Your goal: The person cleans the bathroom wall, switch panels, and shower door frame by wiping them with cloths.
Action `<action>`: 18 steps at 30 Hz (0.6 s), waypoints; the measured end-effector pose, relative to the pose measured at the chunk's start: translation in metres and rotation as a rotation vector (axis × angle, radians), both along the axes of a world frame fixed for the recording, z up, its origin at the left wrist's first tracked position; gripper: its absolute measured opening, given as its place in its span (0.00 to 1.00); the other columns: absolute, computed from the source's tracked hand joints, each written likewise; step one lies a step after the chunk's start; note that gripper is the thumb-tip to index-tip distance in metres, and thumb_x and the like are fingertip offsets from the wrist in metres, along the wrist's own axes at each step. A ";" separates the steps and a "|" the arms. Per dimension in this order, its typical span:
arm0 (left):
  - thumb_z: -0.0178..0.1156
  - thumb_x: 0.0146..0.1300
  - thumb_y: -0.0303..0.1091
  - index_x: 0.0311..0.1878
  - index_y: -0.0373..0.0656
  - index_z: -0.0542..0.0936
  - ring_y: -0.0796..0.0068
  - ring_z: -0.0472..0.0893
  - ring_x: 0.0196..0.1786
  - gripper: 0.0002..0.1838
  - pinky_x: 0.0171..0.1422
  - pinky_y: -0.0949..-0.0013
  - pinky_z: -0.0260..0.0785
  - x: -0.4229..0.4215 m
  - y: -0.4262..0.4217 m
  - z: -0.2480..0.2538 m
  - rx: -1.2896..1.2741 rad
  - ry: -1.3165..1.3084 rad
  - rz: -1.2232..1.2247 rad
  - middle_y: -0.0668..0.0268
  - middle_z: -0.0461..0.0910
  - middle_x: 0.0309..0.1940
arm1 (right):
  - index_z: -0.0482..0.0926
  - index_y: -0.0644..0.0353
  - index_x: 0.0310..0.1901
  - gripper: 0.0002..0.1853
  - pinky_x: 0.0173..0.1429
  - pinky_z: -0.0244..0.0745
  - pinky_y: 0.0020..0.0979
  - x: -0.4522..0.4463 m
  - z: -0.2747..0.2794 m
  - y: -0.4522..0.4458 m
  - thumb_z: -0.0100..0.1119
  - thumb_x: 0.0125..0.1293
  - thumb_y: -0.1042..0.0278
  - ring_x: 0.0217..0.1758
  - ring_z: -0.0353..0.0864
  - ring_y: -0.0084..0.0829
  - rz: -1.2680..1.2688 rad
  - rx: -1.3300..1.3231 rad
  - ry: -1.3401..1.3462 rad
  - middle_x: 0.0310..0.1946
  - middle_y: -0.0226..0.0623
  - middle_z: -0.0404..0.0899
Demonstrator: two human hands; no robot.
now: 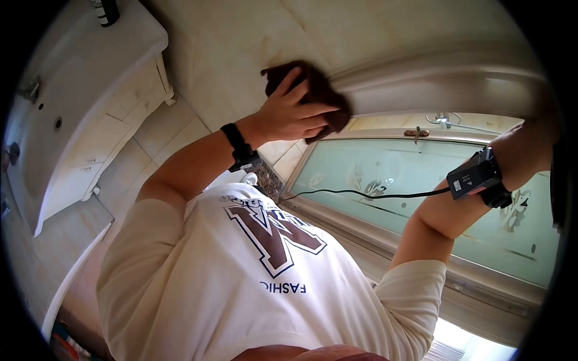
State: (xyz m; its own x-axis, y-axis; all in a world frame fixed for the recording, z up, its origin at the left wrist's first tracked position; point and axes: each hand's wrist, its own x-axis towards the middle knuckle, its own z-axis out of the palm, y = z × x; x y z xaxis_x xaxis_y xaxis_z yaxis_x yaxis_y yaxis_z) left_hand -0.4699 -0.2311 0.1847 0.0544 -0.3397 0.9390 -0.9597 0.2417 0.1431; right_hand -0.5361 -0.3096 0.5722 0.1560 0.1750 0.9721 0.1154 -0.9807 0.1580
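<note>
My left hand (298, 111) is closed on a dark brown cloth (325, 99), its fingers bent over the cloth. The cloth lies against the beige wall (235, 36), at the left end of a long, smooth metallic-beige frame (433, 90). My right hand (530, 147) is at the far right edge, close to the end of that frame. Shadow and the picture edge hide its fingers. Both wrists carry black strapped devices, and a black cable runs from the right one towards my waist.
A white washbasin (84, 78) with a cabinet (123, 117) stands at the left, with a dark bottle (106, 12) on its edge. Frosted glass door panels (361, 162) with leaf patterns lie behind my right arm. A shower fitting (444, 119) shows beyond the frame.
</note>
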 end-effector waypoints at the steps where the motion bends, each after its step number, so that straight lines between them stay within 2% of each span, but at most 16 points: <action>1: 0.67 0.46 0.47 0.30 0.65 0.84 0.58 0.67 0.60 0.07 0.72 0.37 0.51 -0.002 -0.004 0.026 -0.031 -0.027 0.016 0.88 0.72 0.60 | 0.66 0.67 0.59 0.19 0.58 0.73 0.36 -0.001 0.001 -0.004 0.51 0.69 0.71 0.54 0.75 0.33 0.099 0.005 0.063 0.52 0.46 0.76; 2: 0.67 0.45 0.46 0.31 0.65 0.84 0.57 0.66 0.61 0.07 0.71 0.36 0.52 -0.007 -0.010 0.053 -0.096 0.001 0.036 0.87 0.71 0.61 | 0.63 0.66 0.61 0.20 0.58 0.73 0.36 -0.002 0.006 -0.014 0.50 0.70 0.71 0.54 0.75 0.33 0.057 -0.110 0.076 0.54 0.46 0.74; 5: 0.66 0.45 0.46 0.34 0.66 0.84 0.54 0.65 0.64 0.10 0.70 0.37 0.53 -0.013 -0.020 0.126 -0.228 0.036 0.111 0.84 0.69 0.64 | 0.55 0.63 0.65 0.23 0.60 0.72 0.37 -0.008 0.010 -0.010 0.47 0.72 0.69 0.58 0.71 0.33 -0.034 -0.151 0.118 0.62 0.48 0.65; 6: 0.65 0.44 0.47 0.33 0.65 0.84 0.53 0.65 0.65 0.10 0.69 0.37 0.53 -0.013 -0.027 0.130 -0.294 0.039 0.150 0.85 0.70 0.63 | 0.53 0.61 0.68 0.25 0.65 0.65 0.38 -0.011 0.016 -0.018 0.47 0.73 0.68 0.63 0.64 0.33 -0.074 -0.156 0.097 0.66 0.47 0.58; 8: 0.65 0.44 0.48 0.32 0.65 0.84 0.53 0.65 0.65 0.10 0.69 0.37 0.53 -0.015 -0.028 0.126 -0.280 0.037 0.148 0.85 0.71 0.62 | 0.51 0.58 0.70 0.27 0.71 0.58 0.39 -0.014 0.017 -0.030 0.46 0.73 0.68 0.68 0.57 0.32 -0.121 -0.162 0.059 0.70 0.47 0.51; 9: 0.65 0.43 0.49 0.32 0.64 0.84 0.52 0.65 0.65 0.10 0.69 0.37 0.53 -0.015 -0.027 0.124 -0.262 0.047 0.150 0.85 0.72 0.61 | 0.53 0.58 0.70 0.29 0.72 0.56 0.38 -0.020 0.005 -0.035 0.49 0.71 0.69 0.70 0.57 0.33 -0.204 -0.185 0.079 0.71 0.46 0.50; 12: 0.65 0.41 0.49 0.30 0.64 0.84 0.50 0.65 0.64 0.10 0.68 0.36 0.53 -0.011 -0.028 0.120 -0.278 0.031 0.142 0.85 0.74 0.59 | 0.57 0.57 0.71 0.33 0.75 0.50 0.35 -0.040 -0.068 -0.054 0.56 0.65 0.72 0.74 0.54 0.37 -0.451 -0.248 0.167 0.74 0.43 0.49; 13: 0.65 0.40 0.49 0.30 0.64 0.84 0.49 0.65 0.64 0.10 0.68 0.36 0.54 -0.011 -0.027 0.119 -0.282 0.025 0.148 0.85 0.74 0.59 | 0.63 0.59 0.65 0.26 0.73 0.50 0.43 -0.031 -0.099 -0.051 0.53 0.66 0.65 0.72 0.57 0.43 -0.406 -0.275 0.061 0.71 0.48 0.54; 14: 0.66 0.39 0.51 0.38 0.64 0.85 0.47 0.66 0.63 0.18 0.68 0.35 0.53 -0.006 -0.024 0.116 -0.238 -0.012 0.141 0.81 0.75 0.58 | 0.69 0.60 0.58 0.21 0.72 0.50 0.51 -0.021 -0.130 -0.047 0.51 0.67 0.59 0.70 0.60 0.49 -0.363 -0.303 -0.045 0.67 0.52 0.59; 15: 0.66 0.39 0.51 0.38 0.64 0.85 0.47 0.66 0.63 0.18 0.68 0.35 0.53 -0.003 -0.021 0.115 -0.247 -0.025 0.140 0.81 0.75 0.58 | 0.71 0.61 0.56 0.24 0.71 0.45 0.57 -0.019 -0.167 -0.033 0.46 0.69 0.50 0.70 0.55 0.56 -0.250 -0.249 -0.019 0.66 0.56 0.59; 16: 0.65 0.40 0.52 0.44 0.64 0.84 0.46 0.66 0.63 0.23 0.69 0.35 0.52 -0.002 -0.017 0.115 -0.105 0.045 0.101 0.79 0.75 0.58 | 0.72 0.61 0.54 0.28 0.71 0.39 0.63 -0.018 -0.204 -0.018 0.41 0.71 0.42 0.70 0.51 0.63 -0.136 -0.195 0.003 0.66 0.61 0.59; 17: 0.65 0.40 0.53 0.50 0.64 0.82 0.45 0.66 0.63 0.27 0.70 0.36 0.51 -0.001 -0.013 0.111 0.037 0.117 0.065 0.76 0.76 0.58 | 0.70 0.61 0.57 0.29 0.73 0.34 0.62 -0.039 -0.222 -0.008 0.41 0.71 0.41 0.73 0.44 0.64 -0.113 -0.111 0.198 0.69 0.60 0.55; 18: 0.64 0.42 0.55 0.58 0.63 0.78 0.44 0.67 0.62 0.34 0.72 0.36 0.49 -0.002 -0.009 0.095 0.119 0.053 0.135 0.72 0.77 0.57 | 0.69 0.61 0.59 0.30 0.75 0.29 0.60 -0.060 -0.241 0.002 0.41 0.71 0.41 0.76 0.37 0.65 -0.106 -0.016 0.382 0.71 0.60 0.52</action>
